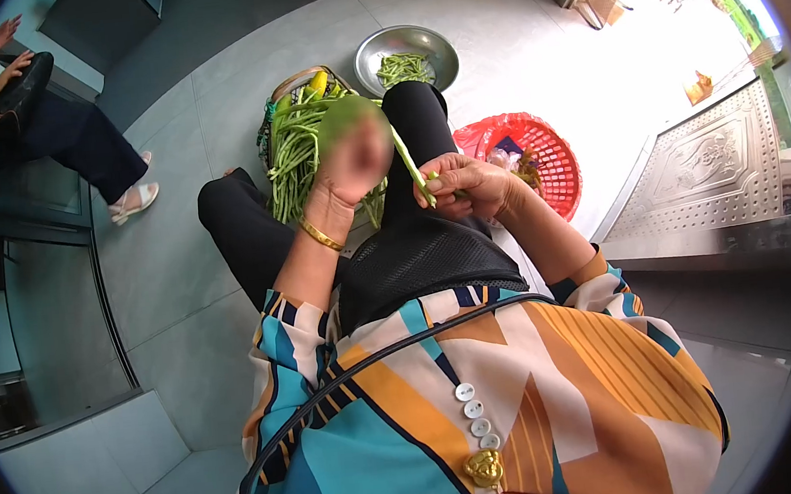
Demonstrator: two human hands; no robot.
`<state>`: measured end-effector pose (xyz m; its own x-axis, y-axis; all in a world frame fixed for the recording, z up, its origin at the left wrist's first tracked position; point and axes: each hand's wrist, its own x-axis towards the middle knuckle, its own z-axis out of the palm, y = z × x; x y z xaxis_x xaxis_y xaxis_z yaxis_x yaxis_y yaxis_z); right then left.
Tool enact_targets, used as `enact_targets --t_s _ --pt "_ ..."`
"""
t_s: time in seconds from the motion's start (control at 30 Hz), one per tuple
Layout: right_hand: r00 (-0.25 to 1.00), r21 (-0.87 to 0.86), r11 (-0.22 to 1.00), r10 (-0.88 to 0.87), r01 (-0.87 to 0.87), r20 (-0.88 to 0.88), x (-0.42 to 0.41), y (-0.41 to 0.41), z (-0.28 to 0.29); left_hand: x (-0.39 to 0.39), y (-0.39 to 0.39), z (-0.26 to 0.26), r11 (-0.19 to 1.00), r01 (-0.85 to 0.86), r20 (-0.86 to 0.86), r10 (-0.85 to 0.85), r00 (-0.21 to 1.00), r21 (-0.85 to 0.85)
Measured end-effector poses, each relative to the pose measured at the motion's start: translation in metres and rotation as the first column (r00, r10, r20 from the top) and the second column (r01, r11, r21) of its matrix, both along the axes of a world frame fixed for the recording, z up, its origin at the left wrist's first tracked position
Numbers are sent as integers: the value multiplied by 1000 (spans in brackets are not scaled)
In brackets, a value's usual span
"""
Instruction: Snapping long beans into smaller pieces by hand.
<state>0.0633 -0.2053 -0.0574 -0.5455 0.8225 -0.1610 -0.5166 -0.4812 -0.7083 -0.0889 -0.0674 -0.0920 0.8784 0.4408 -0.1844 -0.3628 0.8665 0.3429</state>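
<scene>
Long green beans (290, 157) are heaped over a handled basket (262, 135) in front of me, with yellow-green vegetables (317, 83) at its far end. My left hand (356, 154), with a gold bangle at the wrist, is up beside the heap; a blurred patch hides its fingers, so its grip cannot be told. My right hand (452, 186) pinches the lower end of a long green bean (406, 154) between thumb and fingers, above my lap. Beyond my knee, a metal basin (445, 53) holds short bean pieces (403, 69).
A red plastic basket (562, 163), lined with a bag and holding scraps, stands right of my knee. Another person (89, 141) with a black bag is at the upper left. An embossed metal panel (715, 159) stands at the right, near a bright doorway.
</scene>
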Motion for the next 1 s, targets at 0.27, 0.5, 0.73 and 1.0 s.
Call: enact_targets --t_s 0.27,0.5,0.73,1.0 --pt "850 51 944 -317 327 420 -7 11 -6 4 -11 10 697 -264 -266 554 789 667" --pt "480 451 829 -560 331 676 -8 19 -28 1 -16 11 652 -262 -252 585 771 711" --pt "632 -96 656 -663 749 401 -4 29 -36 -1 -22 10 621 -322 -230 643 730 715" --pt "790 -161 792 -522 589 322 17 20 -27 -15 -9 22 683 -186 -300 527 795 707"
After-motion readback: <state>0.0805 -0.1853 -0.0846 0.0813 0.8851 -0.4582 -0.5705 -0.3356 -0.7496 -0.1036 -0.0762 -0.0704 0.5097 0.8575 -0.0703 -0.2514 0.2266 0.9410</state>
